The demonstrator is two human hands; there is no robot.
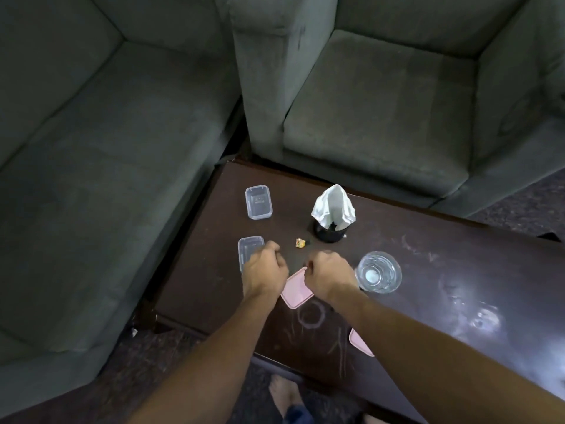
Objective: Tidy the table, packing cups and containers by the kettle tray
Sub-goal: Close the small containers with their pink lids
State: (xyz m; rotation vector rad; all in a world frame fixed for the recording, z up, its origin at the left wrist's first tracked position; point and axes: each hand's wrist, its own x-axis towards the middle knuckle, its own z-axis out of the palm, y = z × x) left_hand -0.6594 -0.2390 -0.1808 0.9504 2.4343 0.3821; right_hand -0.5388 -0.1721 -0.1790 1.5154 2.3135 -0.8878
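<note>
My left hand (265, 270) is curled into a loose fist over the right side of a clear plastic container (248, 247), and I see nothing held in it. My right hand (330, 275) is also curled, thumb and fingers meeting at the far corner of a pink lid (296, 289) lying between my hands; whether it grips the lid is unclear. A second clear container (258, 202) sits farther back. A clear glass cup (379, 272) stands right of my right hand. A second pink lid (360, 342) is half hidden under my right forearm.
A black cup stuffed with white tissue (332, 216) stands behind my hands, with a small yellow wrapper (300, 243) in front of it. The dark wooden table (443, 270) is scuffed. Grey sofas (382, 117) border its far and left sides. A bare foot (282, 393) shows below.
</note>
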